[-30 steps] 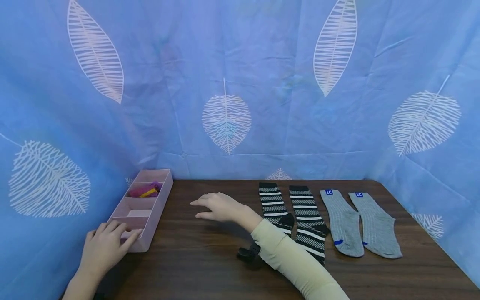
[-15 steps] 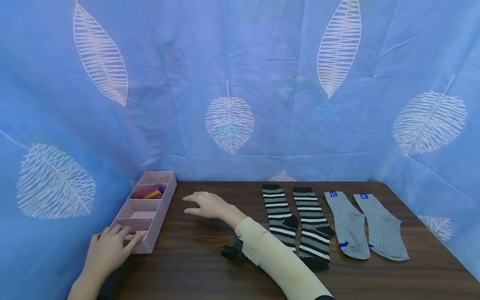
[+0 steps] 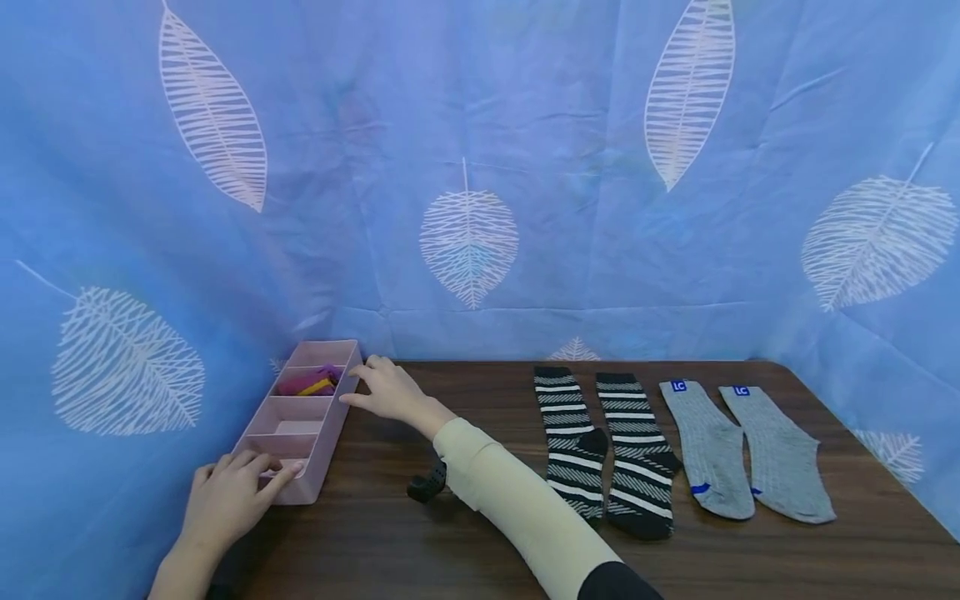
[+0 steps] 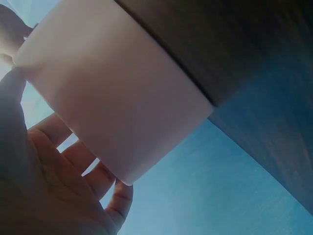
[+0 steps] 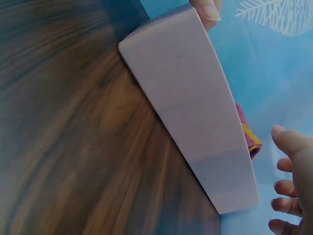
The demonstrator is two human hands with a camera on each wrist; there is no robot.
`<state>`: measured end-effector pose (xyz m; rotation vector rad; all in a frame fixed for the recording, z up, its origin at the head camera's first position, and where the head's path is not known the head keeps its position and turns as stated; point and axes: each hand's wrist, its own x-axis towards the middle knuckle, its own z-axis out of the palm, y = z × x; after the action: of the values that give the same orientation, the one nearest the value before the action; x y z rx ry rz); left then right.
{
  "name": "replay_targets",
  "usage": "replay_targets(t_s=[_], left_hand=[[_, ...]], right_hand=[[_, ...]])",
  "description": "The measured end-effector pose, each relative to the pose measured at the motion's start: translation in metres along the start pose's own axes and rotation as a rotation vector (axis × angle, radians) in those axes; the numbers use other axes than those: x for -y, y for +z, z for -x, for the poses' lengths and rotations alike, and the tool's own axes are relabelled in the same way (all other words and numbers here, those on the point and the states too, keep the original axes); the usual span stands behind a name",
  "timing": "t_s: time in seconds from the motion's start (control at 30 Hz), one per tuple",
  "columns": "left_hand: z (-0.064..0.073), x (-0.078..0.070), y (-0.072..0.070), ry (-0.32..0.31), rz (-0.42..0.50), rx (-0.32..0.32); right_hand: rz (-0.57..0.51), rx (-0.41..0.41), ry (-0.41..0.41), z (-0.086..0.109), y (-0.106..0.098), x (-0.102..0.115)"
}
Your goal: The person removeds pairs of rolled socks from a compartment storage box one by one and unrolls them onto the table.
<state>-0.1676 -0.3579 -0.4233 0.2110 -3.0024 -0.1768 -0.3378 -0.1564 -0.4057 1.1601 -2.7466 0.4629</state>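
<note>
A pale pink divided box (image 3: 327,446) lies lengthwise at the table's left side. My left hand (image 3: 228,502) holds its near end, fingers bent over the rim and thumb at the corner; the left wrist view shows the fingers (image 4: 80,155) along the edge of the end wall. A folded maroon, purple and yellow fabric bundle (image 3: 309,382) sits in the second compartment from the far end. My right hand (image 3: 390,390) hovers beside that compartment with relaxed, spread fingers and nothing in them. In the right wrist view, a gap separates the hand from the bundle (image 5: 250,139).
Two black-and-white striped socks (image 3: 567,442) lie flat, side by side, on the dark wooden table (image 3: 480,550). Right of them are two grey socks (image 3: 708,450) with blue labels. A blue leaf-patterned curtain (image 3: 345,167) hangs behind and along the sides.
My right hand has moved left, from above the middle of the table to the box's right side. The left hand stays at the box's near end. The whole view has shifted slightly.
</note>
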Motion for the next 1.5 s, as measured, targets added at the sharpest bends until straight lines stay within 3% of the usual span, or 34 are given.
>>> replay_targets(t_s=[0.57,1.0,1.2,1.5], left_hand=[[0.000,-0.001,-0.001,-0.015,-0.005,0.026],[-0.001,0.001,0.001,-0.009,-0.004,0.014],[-0.001,0.000,0.001,-0.013,0.001,0.014],[-0.001,0.000,0.000,-0.018,0.000,0.024]], right_hand=[[0.001,0.064,0.220,-0.053,0.027,0.011],[-0.034,0.078,0.243,-0.067,0.037,0.021],[-0.086,0.070,0.247,-0.064,0.035,0.020],[-0.083,0.108,0.274,-0.061,0.031,0.016]])
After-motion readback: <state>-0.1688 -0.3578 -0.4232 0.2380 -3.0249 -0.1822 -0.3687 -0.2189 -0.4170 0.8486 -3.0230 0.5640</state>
